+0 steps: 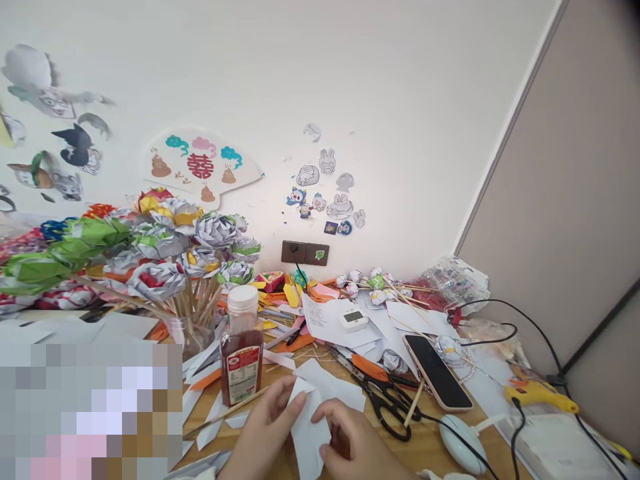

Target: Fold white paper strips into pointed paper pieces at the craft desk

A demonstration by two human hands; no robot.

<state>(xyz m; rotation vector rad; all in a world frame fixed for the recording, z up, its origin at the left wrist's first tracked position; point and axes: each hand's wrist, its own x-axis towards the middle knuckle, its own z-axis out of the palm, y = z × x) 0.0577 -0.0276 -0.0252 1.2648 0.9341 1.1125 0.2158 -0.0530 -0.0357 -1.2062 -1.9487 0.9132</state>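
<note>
A folded piece of white paper [309, 433] is held up between my two hands, low in the middle of the head view. My left hand [273, 420] pinches its upper left side, thumb on the front. Curled around its right edge, my right hand [350, 433] has thumb and fingers close to the sheet. More white paper [340, 390] lies on the table just behind. A bottle of reddish-brown liquid [242, 360] with a white cap stands left of my hands. Black-handled scissors [387, 397] lie to the right.
Paper flowers on sticks [170, 273] crowd the left. A white timer [353, 319], a phone [437, 370] and a yellow glue gun [543, 398] sit toward the right, with black cables running between. Paper scraps [295, 340] cover the wooden table [235, 437]. The lower left corner is pixelated.
</note>
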